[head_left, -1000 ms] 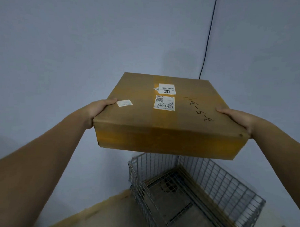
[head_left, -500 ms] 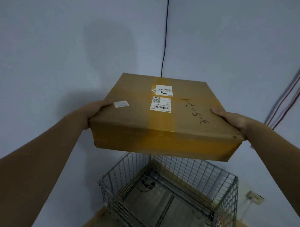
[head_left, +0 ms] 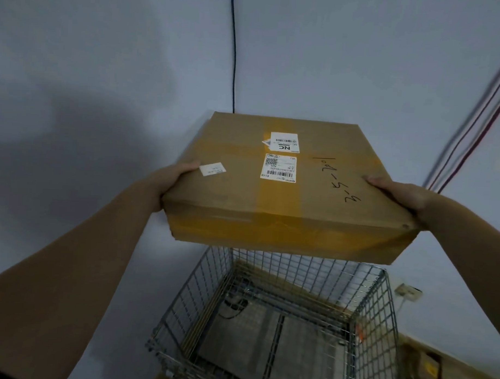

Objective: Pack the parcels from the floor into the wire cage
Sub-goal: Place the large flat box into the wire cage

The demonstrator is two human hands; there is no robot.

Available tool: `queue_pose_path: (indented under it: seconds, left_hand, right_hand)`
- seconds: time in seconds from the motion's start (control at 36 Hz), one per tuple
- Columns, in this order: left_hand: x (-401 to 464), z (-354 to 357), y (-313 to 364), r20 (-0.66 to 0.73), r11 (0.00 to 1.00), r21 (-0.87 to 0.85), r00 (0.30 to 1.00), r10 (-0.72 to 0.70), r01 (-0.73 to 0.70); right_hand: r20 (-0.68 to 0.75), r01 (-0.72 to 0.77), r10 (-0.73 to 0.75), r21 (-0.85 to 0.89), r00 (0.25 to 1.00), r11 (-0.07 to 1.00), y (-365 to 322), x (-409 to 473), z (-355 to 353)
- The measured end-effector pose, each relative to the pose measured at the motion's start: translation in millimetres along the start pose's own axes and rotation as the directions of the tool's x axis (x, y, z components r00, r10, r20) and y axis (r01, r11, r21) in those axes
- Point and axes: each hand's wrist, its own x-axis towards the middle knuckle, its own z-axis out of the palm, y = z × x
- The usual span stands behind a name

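The left hand (head_left: 177,174) and right hand (head_left: 396,191) are gripping opposite side edges of a flat cardboard parcel (head_left: 285,190), thumbs lying over its top face, holding it level between them. It is looking stiff and broad, probably moderately light; the taped seams may be slick, so the side edges near the close corners are seeming the safest hold. Below and beyond the hands, the wire cage (head_left: 284,318) is standing open. Compared with a second ago, the cage is now sitting more squarely beneath the parcel.
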Motion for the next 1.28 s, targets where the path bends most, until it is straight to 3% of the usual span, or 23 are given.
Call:
queue_pose_path:
  seconds: [0.14, 0.5, 0.75, 0.94, 1.28]
  left_hand:
    - [54, -10, 3, 0.098, 0.998, 0.056, 0.995, -0.014, 0.008]
    - [175, -1, -45, 0.250, 0.943, 0.286, 0.937, -0.246, 0.171]
    - [250, 36, -172, 0.243, 0.896, 0.289, 0.880, -0.409, 0.337]
    - [284, 66, -274, 0.242, 0.852, 0.296, 0.829, -0.504, 0.432]
    - [347, 95, -455, 0.106, 0.782, 0.256, 0.787, -0.607, 0.568]
  right_hand:
    - [-0.085, -0.082, 0.086, 0.047, 0.993, 0.996, 14, 16, 17]
    - [-0.253, -0.212, 0.248, 0.162, 0.935, 0.964, 87, 9, 123]
    - [-0.127, -0.368, 0.405, 0.240, 0.906, 0.898, 176, 37, 159]
    - [-0.050, -0.428, 0.443, 0.176, 0.895, 0.886, 250, 86, 175]
    - [-0.026, -0.539, 0.550, 0.168, 0.835, 0.825, 418, 208, 233]
